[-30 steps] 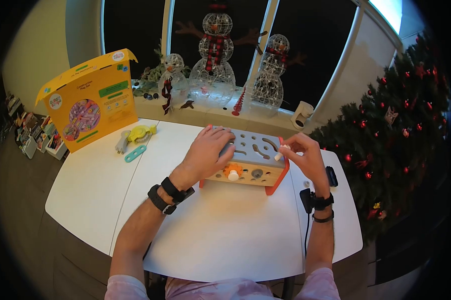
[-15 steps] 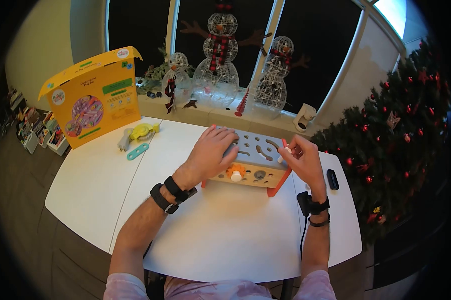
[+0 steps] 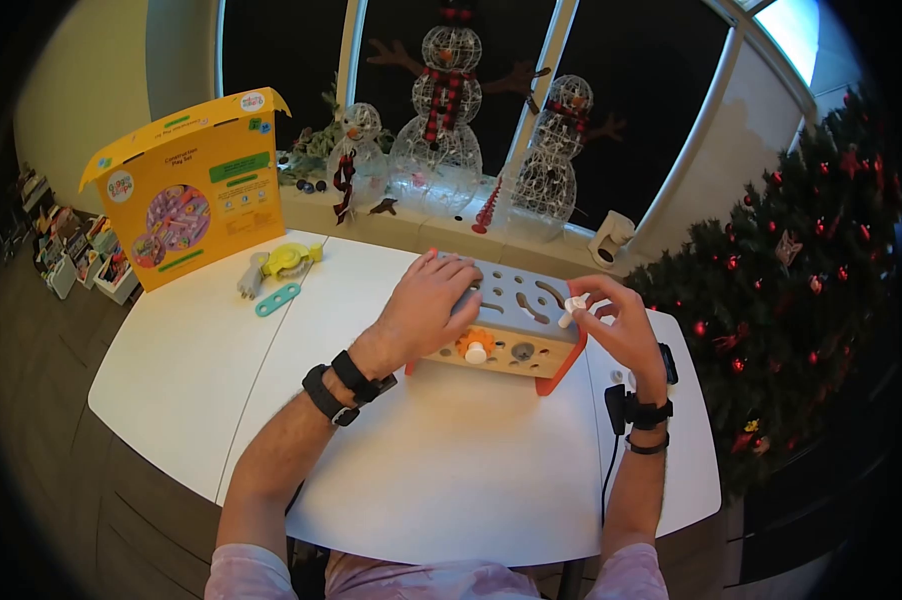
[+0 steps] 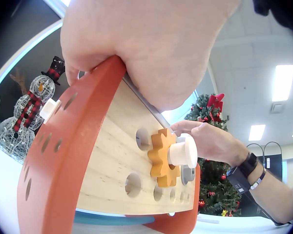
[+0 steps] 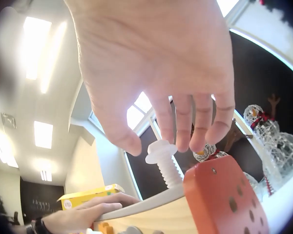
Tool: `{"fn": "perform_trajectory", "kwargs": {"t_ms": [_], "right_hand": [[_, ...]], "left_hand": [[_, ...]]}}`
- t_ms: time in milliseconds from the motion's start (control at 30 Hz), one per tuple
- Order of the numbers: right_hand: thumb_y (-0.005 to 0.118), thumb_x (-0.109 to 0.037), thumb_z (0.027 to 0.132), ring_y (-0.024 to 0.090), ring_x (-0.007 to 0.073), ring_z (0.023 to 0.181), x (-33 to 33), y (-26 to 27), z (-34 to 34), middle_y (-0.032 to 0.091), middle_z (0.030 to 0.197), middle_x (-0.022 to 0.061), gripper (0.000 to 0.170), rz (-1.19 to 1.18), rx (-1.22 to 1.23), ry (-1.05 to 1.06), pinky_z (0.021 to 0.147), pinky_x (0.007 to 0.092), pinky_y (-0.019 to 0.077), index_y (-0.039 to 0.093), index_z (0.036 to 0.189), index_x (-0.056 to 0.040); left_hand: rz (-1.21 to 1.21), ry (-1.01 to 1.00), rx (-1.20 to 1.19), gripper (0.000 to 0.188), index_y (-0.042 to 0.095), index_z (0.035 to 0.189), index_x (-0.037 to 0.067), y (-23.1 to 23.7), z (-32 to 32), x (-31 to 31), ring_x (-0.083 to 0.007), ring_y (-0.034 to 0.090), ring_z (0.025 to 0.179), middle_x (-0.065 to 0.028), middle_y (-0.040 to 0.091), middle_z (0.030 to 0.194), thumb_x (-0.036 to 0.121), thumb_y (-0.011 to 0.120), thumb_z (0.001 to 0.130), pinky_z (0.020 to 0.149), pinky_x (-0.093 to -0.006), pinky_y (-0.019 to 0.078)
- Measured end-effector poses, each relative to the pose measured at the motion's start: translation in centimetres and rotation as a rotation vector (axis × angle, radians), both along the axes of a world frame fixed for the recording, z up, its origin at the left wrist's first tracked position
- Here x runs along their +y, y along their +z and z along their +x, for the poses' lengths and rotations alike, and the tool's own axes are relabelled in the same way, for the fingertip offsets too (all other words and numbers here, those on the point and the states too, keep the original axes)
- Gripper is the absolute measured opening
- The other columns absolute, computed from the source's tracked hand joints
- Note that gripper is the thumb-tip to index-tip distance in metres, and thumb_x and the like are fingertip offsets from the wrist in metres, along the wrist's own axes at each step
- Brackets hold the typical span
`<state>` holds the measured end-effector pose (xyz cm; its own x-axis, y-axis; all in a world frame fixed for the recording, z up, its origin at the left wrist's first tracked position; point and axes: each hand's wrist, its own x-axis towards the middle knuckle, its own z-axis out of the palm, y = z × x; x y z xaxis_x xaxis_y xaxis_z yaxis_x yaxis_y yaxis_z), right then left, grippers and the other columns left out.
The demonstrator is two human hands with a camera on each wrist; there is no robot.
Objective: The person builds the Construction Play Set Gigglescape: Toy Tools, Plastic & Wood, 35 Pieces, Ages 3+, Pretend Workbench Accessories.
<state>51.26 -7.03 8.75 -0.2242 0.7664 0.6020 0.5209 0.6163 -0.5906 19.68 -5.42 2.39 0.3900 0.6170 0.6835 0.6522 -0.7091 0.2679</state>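
Note:
A toy workbench (image 3: 511, 318) with a grey slotted top, a wooden front and red-orange ends stands on the white table. My left hand (image 3: 426, 308) rests on its top at the left end, fingers lying across toward the far edge. At the right end, my right hand (image 3: 619, 322) pinches a white plastic bolt (image 5: 163, 163) by its head between thumb and forefinger. The bolt's threaded shank points down to the grey top, near the red-orange end panel (image 5: 219, 195). On the front sits an orange gear (image 4: 162, 158) with a white bolt (image 4: 184, 151) through it, beside a grey round piece (image 4: 187, 174).
Yellow and grey toy parts (image 3: 289, 260) and a teal holed strip (image 3: 278, 299) lie at the table's left, before a yellow box (image 3: 191, 195). Right of the workbench are a small white piece (image 3: 616, 377) and a black object (image 3: 669, 364). A decorated tree (image 3: 771, 290) stands beyond.
My right hand has shifted slightly, and the white bolt in its fingers shows more plainly now. My left hand stays in place on the workbench. The head view has shifted a little.

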Motion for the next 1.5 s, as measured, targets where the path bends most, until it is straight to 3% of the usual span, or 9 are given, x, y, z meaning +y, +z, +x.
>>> {"fn": "perform_trajectory", "kwargs": {"t_ms": [167,700,867,967,1100,1167,1300,1367,1500], "right_hand": [[0.088,-0.027,0.091,0.062,0.0099,0.084,-0.3,0.6,0.6,0.073,0.098,0.0005,0.031,-0.278,-0.216,-0.141,0.069,0.0262,0.0475,0.075,0.107,-0.0032],[0.089,-0.027,0.09,0.059,0.0151,0.074,-1.3,0.8,-0.9,0.069,0.092,0.006,0.031,-0.007,-0.103,0.044,0.067,0.0313,0.0474,0.071,0.101,-0.004],[0.084,-0.022,0.09,0.063,0.019,0.081,-1.7,1.7,-1.6,0.067,0.102,0.0079,0.031,-0.271,-0.443,-0.321,0.071,0.0309,0.0502,0.072,0.11,-0.0029],[0.086,-0.027,0.091,0.061,0.0202,0.078,-1.4,1.0,-1.4,0.065,0.092,0.0081,0.033,0.103,-0.203,-0.037,0.069,0.0339,0.0483,0.07,0.103,-0.0017],[0.087,-0.03,0.09,0.059,0.0213,0.077,-1.6,1.0,-0.8,0.065,0.089,0.0084,0.036,-0.047,-0.17,0.032,0.069,0.0354,0.0481,0.068,0.101,-0.0011],[0.086,-0.028,0.09,0.061,0.021,0.081,-1.3,0.9,-0.9,0.066,0.092,0.008,0.035,-0.173,-0.344,-0.176,0.072,0.0345,0.05,0.07,0.108,-0.0015],[0.085,-0.028,0.091,0.06,0.0211,0.079,-1.9,1.3,-1.5,0.065,0.09,0.008,0.033,-0.085,-0.391,-0.216,0.071,0.0341,0.0495,0.071,0.106,-0.0022],[0.088,-0.034,0.09,0.06,0.0214,0.077,-1.8,1.1,-1.4,0.064,0.088,0.0085,0.038,0.07,-0.166,-0.007,0.068,0.0358,0.0475,0.071,0.1,-0.0019],[0.089,-0.033,0.089,0.062,0.0216,0.08,-1.2,0.6,-0.8,0.066,0.093,0.0091,0.039,-0.11,-0.208,-0.052,0.069,0.0343,0.0493,0.071,0.104,-0.0013]], "left_hand": [[-0.017,0.01,0.01,0.033,0.067,0.13,0.004,0.1,0.1,-0.1,-0.0389,0.058,0.138,-0.0191,0.07,0.135,0.025,0.059,0.106,0.127,-0.0549,0.0356],[0.008,0.0,-0.001,0.034,0.068,0.131,0.004,-0.1,0.0,0.2,-0.0392,0.058,0.139,-0.0194,0.07,0.134,0.023,0.061,0.104,0.127,-0.0546,0.0351],[0.006,0.003,-0.004,0.034,0.067,0.13,0.004,-0.1,0.1,0.1,-0.0391,0.058,0.138,-0.0194,0.07,0.133,0.023,0.061,0.104,0.127,-0.0547,0.0351],[0.0,0.007,-0.005,0.033,0.067,0.13,0.004,0.1,0.0,0.0,-0.0391,0.058,0.138,-0.0192,0.07,0.133,0.023,0.061,0.103,0.127,-0.0547,0.0351],[-0.003,0.008,-0.002,0.033,0.068,0.129,0.004,-0.1,0.1,0.2,-0.0395,0.058,0.138,-0.0191,0.07,0.134,0.023,0.061,0.104,0.127,-0.0549,0.0353],[-0.001,0.005,-0.006,0.033,0.068,0.129,0.004,-0.1,0.2,0.1,-0.0396,0.058,0.138,-0.019,0.07,0.134,0.023,0.061,0.104,0.127,-0.055,0.0353],[-0.016,0.001,-0.005,0.032,0.068,0.129,0.004,0.2,0.1,0.0,-0.0397,0.059,0.137,-0.0189,0.07,0.134,0.023,0.061,0.104,0.127,-0.0552,0.0355],[-0.008,0.009,0.0,0.032,0.068,0.129,0.004,0.0,0.1,0.1,-0.0398,0.058,0.138,-0.0189,0.07,0.134,0.023,0.061,0.104,0.127,-0.0551,0.0353],[0.003,0.004,0.004,0.032,0.067,0.129,0.004,0.1,0.2,0.2,-0.0398,0.058,0.138,-0.0189,0.07,0.135,0.023,0.061,0.104,0.128,-0.0554,0.0349]]}}
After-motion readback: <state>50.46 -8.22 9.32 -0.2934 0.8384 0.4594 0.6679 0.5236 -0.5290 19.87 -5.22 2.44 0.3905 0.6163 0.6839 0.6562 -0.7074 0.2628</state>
